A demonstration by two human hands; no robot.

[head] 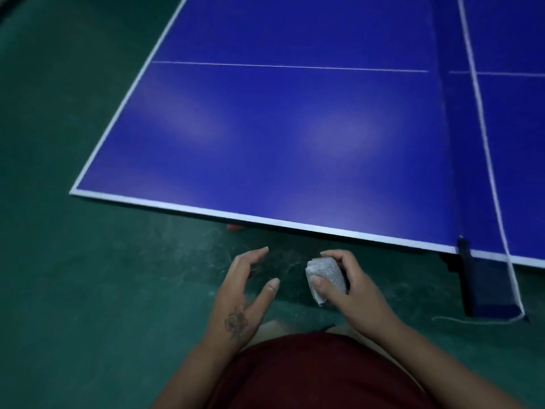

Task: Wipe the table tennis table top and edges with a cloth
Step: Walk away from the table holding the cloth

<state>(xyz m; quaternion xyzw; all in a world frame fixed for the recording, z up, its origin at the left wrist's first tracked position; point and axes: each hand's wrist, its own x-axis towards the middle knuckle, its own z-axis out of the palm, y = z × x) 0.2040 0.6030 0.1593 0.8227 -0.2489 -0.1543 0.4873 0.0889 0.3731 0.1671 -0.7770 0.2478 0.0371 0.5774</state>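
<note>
The blue table tennis table [280, 137] with white edge lines fills the upper part of the head view; its near side edge runs from lower left to right. Below that edge, over the green floor, my right hand [351, 287] grips a folded white cloth [326, 277] between thumb and curled fingers. My left hand [244, 293] hovers a short way to the left of the cloth, fingers spread and loosely bent, holding nothing. Neither hand touches the table.
The net [472, 84] crosses the table at the right, its dark clamp post [466, 252] fixed on the near edge and a white cord [513, 278] hanging past it. A small red thing [234, 227] shows under the table edge. Green floor [73, 261] lies left.
</note>
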